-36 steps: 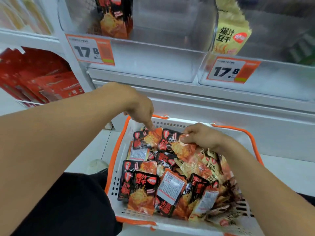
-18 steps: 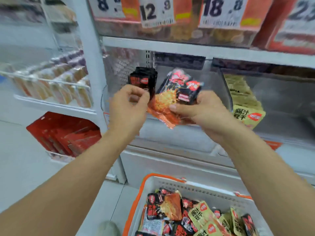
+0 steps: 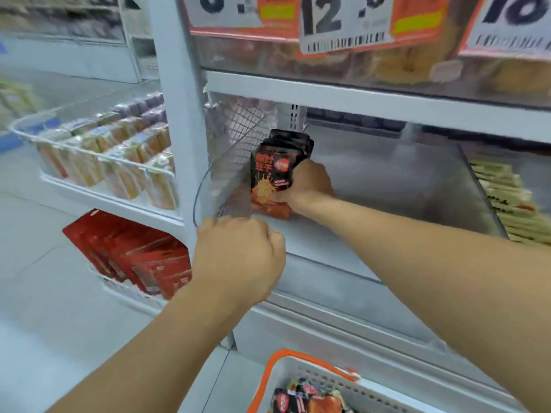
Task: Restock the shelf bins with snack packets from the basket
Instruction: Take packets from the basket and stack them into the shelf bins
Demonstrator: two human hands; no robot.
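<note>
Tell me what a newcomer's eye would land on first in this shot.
First, the right hand inside the clear shelf bin, gripping a stack of black-and-orange snack packets upright at the bin's left end. Next, the left hand, curled at the bin's front left corner. Then the big price tags overhead and the orange-rimmed basket below.

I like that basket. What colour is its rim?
Orange, on a white basket, seen in the head view.
</note>
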